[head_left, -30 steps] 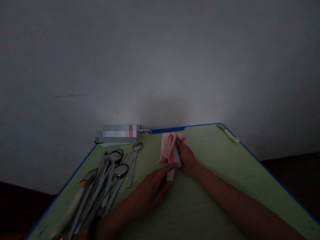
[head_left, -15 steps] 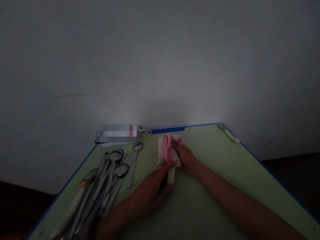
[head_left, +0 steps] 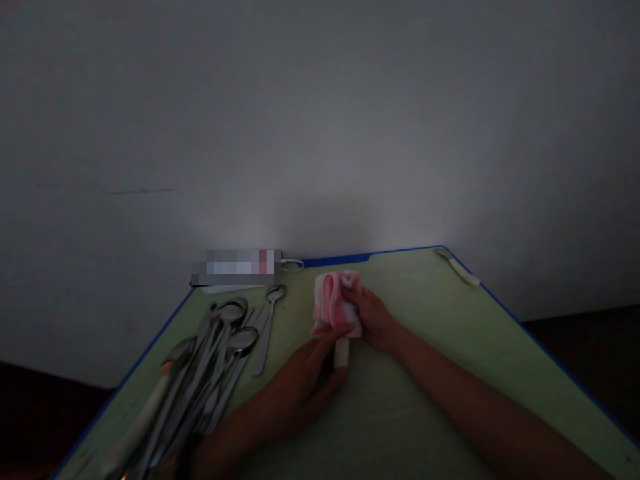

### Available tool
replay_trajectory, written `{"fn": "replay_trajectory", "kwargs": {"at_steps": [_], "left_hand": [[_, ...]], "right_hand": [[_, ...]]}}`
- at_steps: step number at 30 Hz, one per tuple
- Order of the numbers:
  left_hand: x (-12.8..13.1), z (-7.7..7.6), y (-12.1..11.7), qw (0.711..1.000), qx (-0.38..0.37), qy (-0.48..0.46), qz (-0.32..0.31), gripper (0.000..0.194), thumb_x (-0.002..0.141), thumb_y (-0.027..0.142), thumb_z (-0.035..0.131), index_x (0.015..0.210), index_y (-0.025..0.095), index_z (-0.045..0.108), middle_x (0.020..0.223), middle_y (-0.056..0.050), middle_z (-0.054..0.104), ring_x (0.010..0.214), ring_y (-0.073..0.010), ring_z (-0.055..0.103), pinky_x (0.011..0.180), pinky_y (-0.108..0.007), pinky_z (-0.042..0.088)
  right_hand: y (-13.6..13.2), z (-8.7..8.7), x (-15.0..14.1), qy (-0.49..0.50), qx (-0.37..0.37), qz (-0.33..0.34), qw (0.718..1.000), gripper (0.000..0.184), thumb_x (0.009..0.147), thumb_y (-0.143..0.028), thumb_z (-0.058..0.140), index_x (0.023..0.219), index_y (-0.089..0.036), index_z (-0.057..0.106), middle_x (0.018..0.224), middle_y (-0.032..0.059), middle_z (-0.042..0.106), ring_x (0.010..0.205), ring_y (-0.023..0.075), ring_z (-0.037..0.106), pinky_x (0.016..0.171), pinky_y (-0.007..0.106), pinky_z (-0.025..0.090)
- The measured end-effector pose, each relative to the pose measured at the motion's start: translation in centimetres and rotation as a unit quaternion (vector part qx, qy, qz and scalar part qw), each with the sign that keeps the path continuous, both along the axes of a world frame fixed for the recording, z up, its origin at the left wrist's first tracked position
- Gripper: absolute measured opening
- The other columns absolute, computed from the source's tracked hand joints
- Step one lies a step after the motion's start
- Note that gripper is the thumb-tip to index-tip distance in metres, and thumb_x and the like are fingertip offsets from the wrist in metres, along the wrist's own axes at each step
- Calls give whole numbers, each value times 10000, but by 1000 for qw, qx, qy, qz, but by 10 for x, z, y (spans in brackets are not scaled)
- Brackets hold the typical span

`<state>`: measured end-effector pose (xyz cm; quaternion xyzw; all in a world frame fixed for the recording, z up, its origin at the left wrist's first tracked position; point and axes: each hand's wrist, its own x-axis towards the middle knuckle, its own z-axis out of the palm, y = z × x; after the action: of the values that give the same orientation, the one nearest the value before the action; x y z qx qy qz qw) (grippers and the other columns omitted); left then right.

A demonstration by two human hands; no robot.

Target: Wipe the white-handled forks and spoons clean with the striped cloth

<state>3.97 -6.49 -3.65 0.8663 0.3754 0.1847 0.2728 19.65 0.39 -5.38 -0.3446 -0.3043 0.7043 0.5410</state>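
Observation:
A pink and white cloth (head_left: 327, 303) is bunched in my right hand (head_left: 373, 317), whose fingers are closed on it. My left hand (head_left: 313, 377) grips a pale handle (head_left: 341, 353) between thumb and fingers. The upper end of that utensil disappears under the cloth, so its kind is hidden. To the left of my left hand lies a heap of metal cutlery (head_left: 200, 373), with spoons among it. One small spoon (head_left: 270, 327) rests a little apart, at the heap's right side.
The table (head_left: 415, 287) has a green top and a blue edge, and stands against a grey wall (head_left: 320, 133). A utensil with a white handle (head_left: 460, 268) lies at the far right corner. At the back left is a blurred-out object (head_left: 237, 268) with a white cord loop (head_left: 293, 265).
The cloth and my right hand have shifted very slightly, and the cloth's upper right fold sits a bit differently. My left hand keeps its hold on the handle.

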Motion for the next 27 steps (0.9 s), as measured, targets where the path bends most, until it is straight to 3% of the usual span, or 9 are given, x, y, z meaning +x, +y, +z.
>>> {"fn": "replay_trajectory", "kwargs": {"at_steps": [10, 16, 19, 23, 27], "left_hand": [[3, 3, 0, 999, -25, -28, 3, 422, 900, 216, 390, 1309, 292, 322, 1277, -57, 488, 1150, -204, 464, 998, -390, 351], [2, 2, 4, 992, -56, -112, 36, 336, 903, 216, 371, 1227, 209, 283, 1166, -96, 506, 982, -178, 523, 871, -341, 431], [1, 2, 5, 983, -82, -156, 50, 274, 905, 231, 373, 1168, 198, 303, 1027, -79, 544, 832, -158, 538, 731, -301, 466], [-1, -4, 5, 959, -93, -250, 93, 233, 902, 272, 401, 1119, 216, 337, 795, 3, 522, 613, -111, 480, 556, -229, 418], [1, -7, 6, 905, -71, -385, 166, 181, 907, 334, 379, 1059, 236, 376, 662, 56, 442, 510, -90, 415, 471, -195, 351]], "right_hand": [[4, -4, -1, 36, -21, -9, 999, 332, 687, -398, 647, 927, -174, 603, 788, 26, 662, 684, 160, 600, 650, 293, 466], [6, 0, -3, 121, -24, -15, 992, 396, 778, -502, 498, 987, -176, 580, 909, 52, 657, 867, 182, 595, 726, 299, 468], [5, 4, -1, 138, -11, -3, 990, 424, 792, -527, 443, 1004, -184, 575, 910, 52, 659, 908, 198, 586, 739, 317, 468], [2, 7, 1, 159, -16, 19, 987, 394, 798, -489, 424, 992, -181, 575, 872, 55, 662, 884, 209, 591, 738, 336, 466], [2, 6, 2, 176, -51, 25, 983, 294, 770, -344, 431, 942, -157, 580, 780, 52, 654, 796, 204, 596, 717, 333, 466]]}}
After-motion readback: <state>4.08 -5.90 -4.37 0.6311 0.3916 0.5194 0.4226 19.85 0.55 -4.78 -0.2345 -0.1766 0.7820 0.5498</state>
